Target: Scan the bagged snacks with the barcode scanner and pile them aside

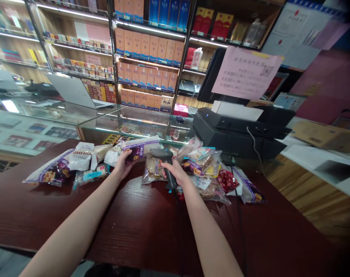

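Note:
My left hand [123, 164] grips a white and purple snack bag [138, 150] at the back of the pile. My right hand [175, 172] is wrapped around the handle of a black handheld barcode scanner [164, 161], whose head points left towards that bag. A cable runs down from the scanner. Several clear and printed food packets [202, 163] lie heaped around both hands on the dark red wooden counter [76, 215]. One purple-trimmed bag [55, 171] lies at the far left of the heap.
A black printer-like machine [235, 129] with white paper stands right of the packets, its cable trailing down. Behind the counter is a glass display case [125, 119] holding a silver laptop [73, 90]. Shelves of boxed goods [147, 50] and a pink notice [245, 73] rise beyond.

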The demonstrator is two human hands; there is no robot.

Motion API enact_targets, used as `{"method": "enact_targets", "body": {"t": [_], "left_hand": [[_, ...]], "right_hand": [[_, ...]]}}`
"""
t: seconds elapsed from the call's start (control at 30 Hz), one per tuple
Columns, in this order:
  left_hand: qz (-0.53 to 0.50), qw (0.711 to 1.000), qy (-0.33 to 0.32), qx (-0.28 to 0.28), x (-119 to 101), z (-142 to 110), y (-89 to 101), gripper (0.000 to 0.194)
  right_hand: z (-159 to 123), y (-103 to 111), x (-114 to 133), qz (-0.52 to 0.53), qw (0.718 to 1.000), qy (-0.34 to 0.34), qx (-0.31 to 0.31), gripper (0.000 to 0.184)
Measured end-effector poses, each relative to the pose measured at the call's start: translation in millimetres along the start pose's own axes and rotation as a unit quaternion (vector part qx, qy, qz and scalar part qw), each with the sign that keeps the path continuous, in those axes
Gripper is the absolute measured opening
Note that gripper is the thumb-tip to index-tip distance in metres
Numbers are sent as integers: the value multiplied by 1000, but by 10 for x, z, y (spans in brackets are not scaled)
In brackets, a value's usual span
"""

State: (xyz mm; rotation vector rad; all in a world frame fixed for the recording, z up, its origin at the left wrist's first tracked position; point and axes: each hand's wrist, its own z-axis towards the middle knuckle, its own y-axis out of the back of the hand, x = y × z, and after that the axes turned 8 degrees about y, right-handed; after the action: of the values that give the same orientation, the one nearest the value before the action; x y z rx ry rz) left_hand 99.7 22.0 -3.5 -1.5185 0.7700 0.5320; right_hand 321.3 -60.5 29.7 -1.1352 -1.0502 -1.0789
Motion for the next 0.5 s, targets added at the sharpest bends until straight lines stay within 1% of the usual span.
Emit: {"method": "enact_targets", "body": {"t": [0.1, 0.2, 0.3, 0.4, 0.5], "left_hand": [[-2, 1000, -3, -8, -14, -11, -11, 23], [-4, 1000, -6, -1, -24, -19, -27, 21], [-1, 1000, -16, 6, -31, -29, -40, 24], [18, 999, -26, -7, -40, -52, -56, 30], [59, 997, -40, -20, -45, -82, -77, 39]], "right_hand": [[-2, -10, -12, 19, 999, 8, -29, 26], [3, 8, -27, 38, 997, 25, -54, 24], [8, 21, -37, 45, 997, 32, -49, 23], [2, 23, -31, 50, 997, 32, -45, 25], [-10, 29, -16, 63, 997, 27, -42, 28]]}}
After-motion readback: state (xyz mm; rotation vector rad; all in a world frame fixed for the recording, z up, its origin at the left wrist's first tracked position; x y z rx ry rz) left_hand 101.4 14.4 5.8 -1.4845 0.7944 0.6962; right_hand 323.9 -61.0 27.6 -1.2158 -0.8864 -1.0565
